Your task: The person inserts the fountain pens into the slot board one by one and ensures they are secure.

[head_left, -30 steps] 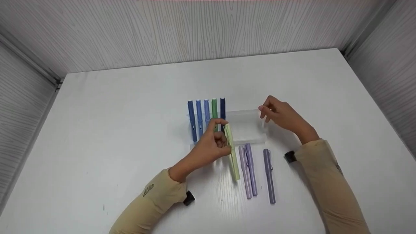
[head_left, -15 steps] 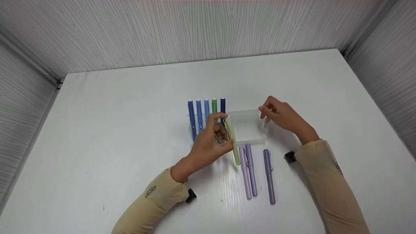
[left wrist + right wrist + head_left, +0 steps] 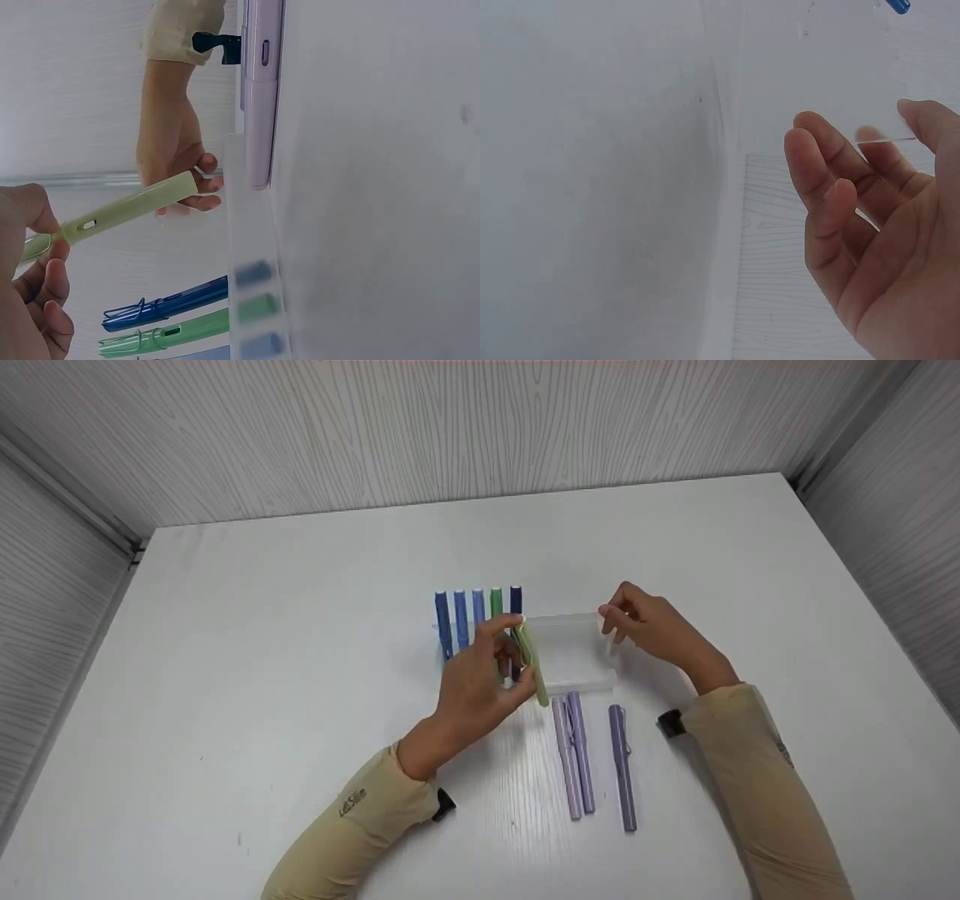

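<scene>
My left hand (image 3: 476, 682) pinches a light green pen (image 3: 533, 664) with a clip, its index finger at the upper end and the thumb lower on the barrel. In the left wrist view the pen's free end points toward the right hand. That tilted pen is in front of a clear plastic pen rack (image 3: 577, 688). Standing in the rack's left half is a row of capped pens: several blues, a green pen (image 3: 496, 600) and a navy pen (image 3: 516, 598). My right hand (image 3: 646, 622) holds the rack's right edge; in the right wrist view, thumb and fingertips lie on either side of the clear panel (image 3: 832, 67).
On the white table (image 3: 262, 660), in front of the rack, lie a pale lilac pen (image 3: 568, 761), a lilac pen (image 3: 580, 754) close beside it, and a darker purple pen (image 3: 623, 772) farther right. Wood-grained panels (image 3: 465, 427) enclose the table's back and sides.
My left hand has lifted the light green pen up and away from the table's front, toward the rack beside the navy pen. The right hand stays at the rack's edge.
</scene>
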Motion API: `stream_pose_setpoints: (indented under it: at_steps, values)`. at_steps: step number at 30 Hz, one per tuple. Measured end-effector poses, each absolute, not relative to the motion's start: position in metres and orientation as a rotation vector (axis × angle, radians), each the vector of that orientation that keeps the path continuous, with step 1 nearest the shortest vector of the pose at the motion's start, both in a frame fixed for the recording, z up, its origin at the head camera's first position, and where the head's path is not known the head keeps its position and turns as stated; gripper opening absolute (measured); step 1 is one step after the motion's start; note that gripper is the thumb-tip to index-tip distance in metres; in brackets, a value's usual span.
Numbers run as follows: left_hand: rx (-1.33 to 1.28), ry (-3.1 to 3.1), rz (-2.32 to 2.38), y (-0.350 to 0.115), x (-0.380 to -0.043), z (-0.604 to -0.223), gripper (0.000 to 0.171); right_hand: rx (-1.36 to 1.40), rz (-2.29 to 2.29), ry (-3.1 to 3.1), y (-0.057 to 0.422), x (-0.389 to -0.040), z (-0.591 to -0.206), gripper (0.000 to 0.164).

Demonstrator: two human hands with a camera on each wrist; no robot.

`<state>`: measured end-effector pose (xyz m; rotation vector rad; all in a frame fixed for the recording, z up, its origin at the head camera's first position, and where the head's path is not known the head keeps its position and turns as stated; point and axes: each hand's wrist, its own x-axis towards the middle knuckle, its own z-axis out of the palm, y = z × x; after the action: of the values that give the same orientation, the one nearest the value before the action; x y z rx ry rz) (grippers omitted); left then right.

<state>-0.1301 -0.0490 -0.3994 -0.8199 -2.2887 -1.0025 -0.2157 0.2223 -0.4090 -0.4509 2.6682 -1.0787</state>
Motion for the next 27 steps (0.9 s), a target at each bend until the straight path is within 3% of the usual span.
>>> stream_pose_setpoints:
  at_steps: [27]
  values:
    - [-0.756, -2.137, -0.646, -0.047, -0.143, -0.404, 0.061, -0.449, -1.075, 2.676, 0.222, -0.215, -0.408, 0.034]
